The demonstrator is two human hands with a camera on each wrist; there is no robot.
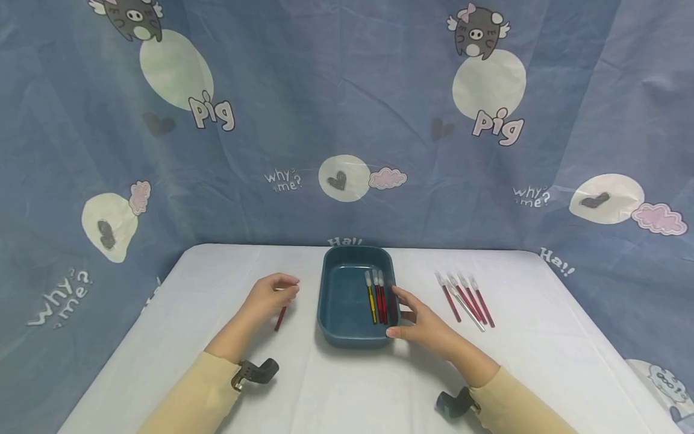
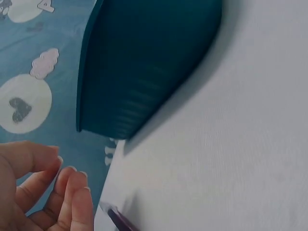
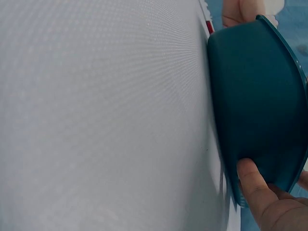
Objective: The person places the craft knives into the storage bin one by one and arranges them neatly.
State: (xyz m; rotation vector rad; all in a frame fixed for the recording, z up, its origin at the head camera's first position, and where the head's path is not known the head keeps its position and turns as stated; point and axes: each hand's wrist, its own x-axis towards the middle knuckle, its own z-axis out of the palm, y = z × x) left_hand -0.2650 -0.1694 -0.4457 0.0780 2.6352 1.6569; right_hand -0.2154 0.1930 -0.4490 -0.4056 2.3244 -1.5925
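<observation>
A teal plastic tray (image 1: 347, 339) stands mid-table. My right hand (image 1: 420, 325) holds it at its right side, with the thumb (image 3: 250, 175) against the outer wall and fingertips at the rim. Inside lie a yellow pen-like tool (image 1: 371, 300) and two red ones (image 1: 381, 298), all with pale clear caps. To the tray's left, my left hand (image 1: 271, 295) hovers with loosely bent fingers, nothing between them. Beneath it a dark red pen-like tool (image 1: 280, 319) lies on the table, partly hidden; its clear-capped end (image 2: 108, 207) shows in the left wrist view.
Right of the tray lies a group of several red capped pen-like tools (image 1: 472, 301) with one silver one (image 1: 470, 310) among them. A white cloth covers the table (image 1: 325, 392). Behind the table's far edge hangs a blue printed curtain (image 1: 347, 120).
</observation>
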